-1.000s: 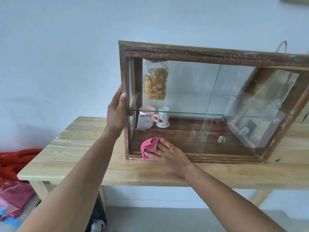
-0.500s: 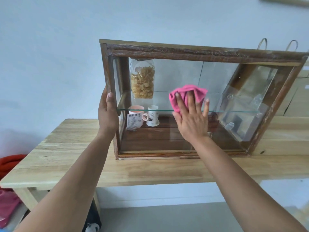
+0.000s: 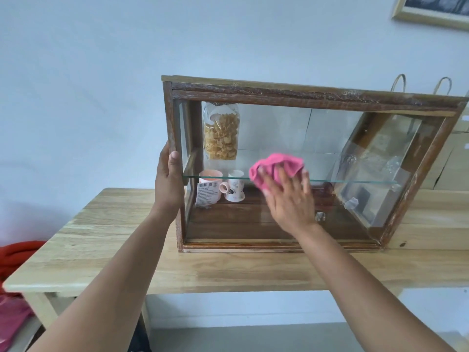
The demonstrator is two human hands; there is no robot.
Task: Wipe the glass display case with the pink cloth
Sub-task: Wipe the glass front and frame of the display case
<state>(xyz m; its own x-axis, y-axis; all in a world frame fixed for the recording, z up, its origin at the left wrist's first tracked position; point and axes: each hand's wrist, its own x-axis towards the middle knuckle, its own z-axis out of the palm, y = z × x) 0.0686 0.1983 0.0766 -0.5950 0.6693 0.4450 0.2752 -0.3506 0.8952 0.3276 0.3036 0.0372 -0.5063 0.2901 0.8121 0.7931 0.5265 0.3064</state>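
A wood-framed glass display case [image 3: 291, 91] stands on a light wooden table [image 3: 106, 240]. My right hand [image 3: 289, 199] presses a crumpled pink cloth [image 3: 275, 167] flat against the front glass, near the middle at the level of the glass shelf [image 3: 355, 181]. My left hand [image 3: 168, 181] grips the case's left front post, thumb on the front face. Inside the case, a bag of crisps [image 3: 221, 133] hangs at the upper left and two small mugs [image 3: 234, 185] stand on the bottom board.
A framed picture [image 3: 431, 11] hangs at the top right of the wall. Cardboard boxes [image 3: 454, 161] and paper-bag handles [image 3: 442, 85] stand behind the case on the right. Red and pink fabric [image 3: 15, 255] lies low at the left, beside the table.
My right hand moved the pink cloth from the case's lower left corner up to the middle of the front glass, then shifted slightly down and left. My left hand stayed on the post.
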